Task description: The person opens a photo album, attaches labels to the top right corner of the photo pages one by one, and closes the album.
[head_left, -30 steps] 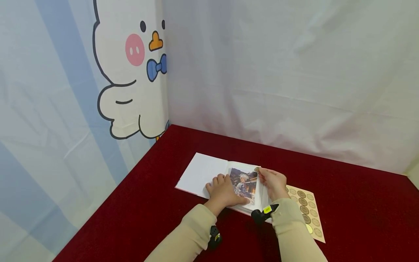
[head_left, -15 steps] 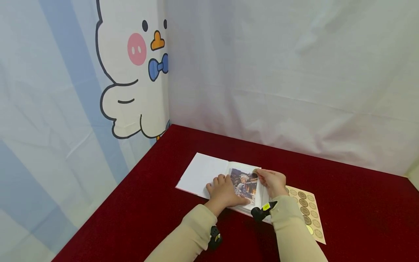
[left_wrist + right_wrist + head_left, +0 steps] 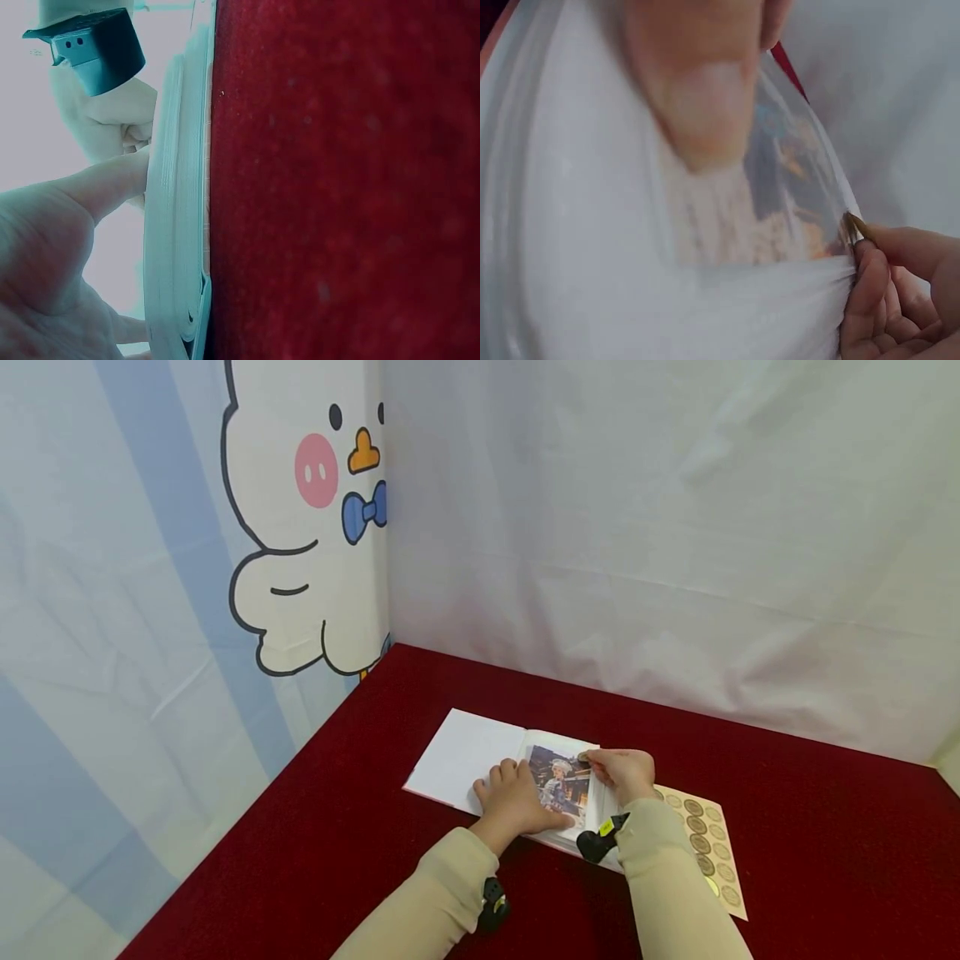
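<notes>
One open album (image 3: 467,753) on the red-covered desk (image 3: 832,835), in from the left edge, nearer the far edge. Bare white page at left; one photo (image 3: 558,785) of one figure on the page at right, under glossy clear film in the right wrist view.

Two hands, both on the album. Left hand (image 3: 516,802): fingers spread, extended across the middle of the album, thumb reaching onto the photo's lower edge; grips nothing. Right hand (image 3: 628,772): thumb and finger pinch one small gold sticker (image 3: 582,757) at the photo's upper right corner, the one toward the desk's far edge. Cannot tell how much of it touches the page.

One sticker sheet (image 3: 709,842) right of the album, well in from the desk's right edge, partly covered by the right sleeve (image 3: 671,860). Countable on it: four dark stickers (image 3: 699,845) in a row, five pale stickers (image 3: 720,852) in the outer row, one bright yellow round spot (image 3: 712,886). Inner row part hidden, no full count.

Two sleeves total, left sleeve (image 3: 438,885) included. Two black wrist devices (image 3: 492,906), one per wrist. One cartoon bird (image 3: 300,527) on the cloth beyond the desk's left edge.
</notes>
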`<action>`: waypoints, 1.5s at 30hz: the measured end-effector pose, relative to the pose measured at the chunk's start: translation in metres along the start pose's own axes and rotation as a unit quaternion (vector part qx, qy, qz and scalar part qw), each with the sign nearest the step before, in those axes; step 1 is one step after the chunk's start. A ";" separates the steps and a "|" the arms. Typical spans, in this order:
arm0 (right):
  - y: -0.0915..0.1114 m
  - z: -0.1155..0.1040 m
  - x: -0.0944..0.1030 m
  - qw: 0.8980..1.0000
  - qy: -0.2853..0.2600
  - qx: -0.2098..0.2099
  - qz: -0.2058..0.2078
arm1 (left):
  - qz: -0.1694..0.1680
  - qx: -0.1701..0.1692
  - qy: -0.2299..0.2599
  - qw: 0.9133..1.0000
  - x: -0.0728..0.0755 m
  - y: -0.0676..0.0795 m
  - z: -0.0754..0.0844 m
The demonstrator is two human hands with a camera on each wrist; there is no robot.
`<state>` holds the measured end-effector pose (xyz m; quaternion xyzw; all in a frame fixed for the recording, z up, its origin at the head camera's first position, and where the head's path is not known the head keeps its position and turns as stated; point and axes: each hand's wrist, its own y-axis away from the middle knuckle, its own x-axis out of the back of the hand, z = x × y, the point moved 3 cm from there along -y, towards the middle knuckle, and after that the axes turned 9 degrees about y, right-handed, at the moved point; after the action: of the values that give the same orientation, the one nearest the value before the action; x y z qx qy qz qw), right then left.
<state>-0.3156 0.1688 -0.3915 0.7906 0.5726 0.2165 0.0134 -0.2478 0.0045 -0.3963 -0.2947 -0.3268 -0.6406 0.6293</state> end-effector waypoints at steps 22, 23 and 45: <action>-0.008 0.008 0.006 0.989 0.134 0.038 -0.055 | -0.009 0.007 -0.012 1.000 0.001 0.001 0.000; -0.007 0.009 0.006 0.986 0.146 0.045 -0.060 | -0.009 0.007 -0.013 1.000 0.001 0.001 0.000; 0.000 0.010 0.002 0.979 0.185 0.084 -0.008 | -0.005 -0.008 0.001 1.000 0.005 0.005 -0.003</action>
<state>-0.3119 0.1733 -0.3997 0.7307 0.5876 0.3097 -0.1577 -0.2425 -0.0014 -0.3942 -0.2974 -0.3229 -0.6467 0.6237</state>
